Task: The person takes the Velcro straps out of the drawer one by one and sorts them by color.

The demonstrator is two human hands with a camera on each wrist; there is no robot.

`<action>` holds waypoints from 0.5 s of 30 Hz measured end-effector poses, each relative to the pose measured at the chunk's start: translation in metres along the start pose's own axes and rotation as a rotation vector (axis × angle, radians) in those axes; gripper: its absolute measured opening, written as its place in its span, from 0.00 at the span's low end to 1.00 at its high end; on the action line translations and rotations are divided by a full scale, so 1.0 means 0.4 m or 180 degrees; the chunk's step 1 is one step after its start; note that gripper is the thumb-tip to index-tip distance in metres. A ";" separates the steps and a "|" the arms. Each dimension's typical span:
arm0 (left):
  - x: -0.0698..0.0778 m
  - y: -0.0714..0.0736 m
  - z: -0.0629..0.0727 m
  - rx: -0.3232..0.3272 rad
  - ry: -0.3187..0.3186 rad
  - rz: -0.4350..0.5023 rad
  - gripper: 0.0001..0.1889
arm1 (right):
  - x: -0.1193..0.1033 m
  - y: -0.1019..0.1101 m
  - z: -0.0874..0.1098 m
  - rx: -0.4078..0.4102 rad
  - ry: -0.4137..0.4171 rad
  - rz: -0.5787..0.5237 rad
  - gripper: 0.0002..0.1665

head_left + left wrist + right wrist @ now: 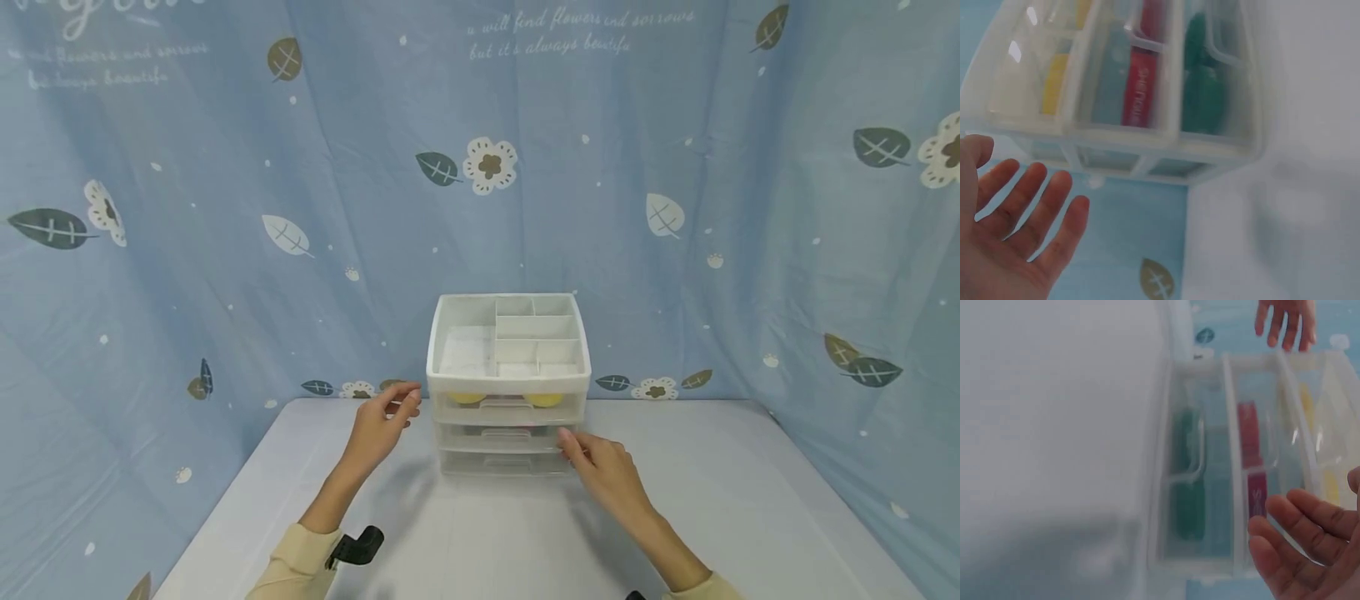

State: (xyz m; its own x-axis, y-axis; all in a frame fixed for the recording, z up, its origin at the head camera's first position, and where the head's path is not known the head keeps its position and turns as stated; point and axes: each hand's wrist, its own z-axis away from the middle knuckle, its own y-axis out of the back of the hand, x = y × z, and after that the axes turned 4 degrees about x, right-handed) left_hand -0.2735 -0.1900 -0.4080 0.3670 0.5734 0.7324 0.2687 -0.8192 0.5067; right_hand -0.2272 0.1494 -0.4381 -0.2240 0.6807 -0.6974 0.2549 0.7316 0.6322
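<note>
A white drawer organizer (508,384) with three clear drawers stands against the curtain. My left hand (381,429) is raised beside its upper left side, fingers spread and loosely bent in the left wrist view. Beside the front right edge is my right hand (611,477), its fingers relaxed; whether they touch the drawers I cannot tell. Both hands hold nothing. Through the fronts show yellow things (543,400) in the top drawer, a red item (1140,90) with white lettering in the middle one and a green item (1205,97) in the bottom one.
The organizer's top has several open compartments (467,346). A white table (480,542) lies under it, and a blue curtain (570,225) with leaf and flower prints hangs behind and at the sides. A black wrist mount (360,546) sits at the left sleeve.
</note>
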 end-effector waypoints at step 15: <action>0.087 -0.001 -0.071 -0.0092 0.0129 0.0646 0.27 | -0.086 -0.068 -0.031 -0.0645 -0.0454 -0.1985 0.27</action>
State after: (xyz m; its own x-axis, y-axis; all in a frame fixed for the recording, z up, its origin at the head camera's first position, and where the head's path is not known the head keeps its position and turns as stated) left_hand -0.2862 -0.1700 -0.3698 0.3748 0.3962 0.8382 0.1669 -0.9181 0.3594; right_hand -0.2380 0.1065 -0.4271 -0.1420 0.1271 -0.9817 -0.0667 0.9882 0.1376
